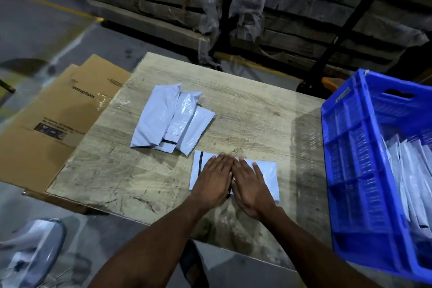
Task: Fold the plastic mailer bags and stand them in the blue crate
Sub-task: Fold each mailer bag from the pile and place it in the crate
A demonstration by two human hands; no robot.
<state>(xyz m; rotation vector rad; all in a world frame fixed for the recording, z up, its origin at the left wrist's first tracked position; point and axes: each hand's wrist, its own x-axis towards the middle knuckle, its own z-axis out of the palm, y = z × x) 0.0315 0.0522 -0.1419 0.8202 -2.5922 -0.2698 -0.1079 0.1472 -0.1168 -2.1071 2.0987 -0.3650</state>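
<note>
A pale grey mailer bag [268,170] lies flat on the wooden table [245,112], a black strip near its left end. My left hand [214,179] and my right hand [251,183] press down on it side by side, fingers straight and flat. A small pile of folded mailer bags [170,119] lies further back on the table, overlapping one another. The blue crate [355,170] stands at the table's right edge, and several folded bags [411,182] stand inside it.
A flattened cardboard box [53,124] lies under the table's left side. More plastic bags [32,248] sit on the floor at lower left. Wrapped pallets of stacked boards [280,7] fill the background.
</note>
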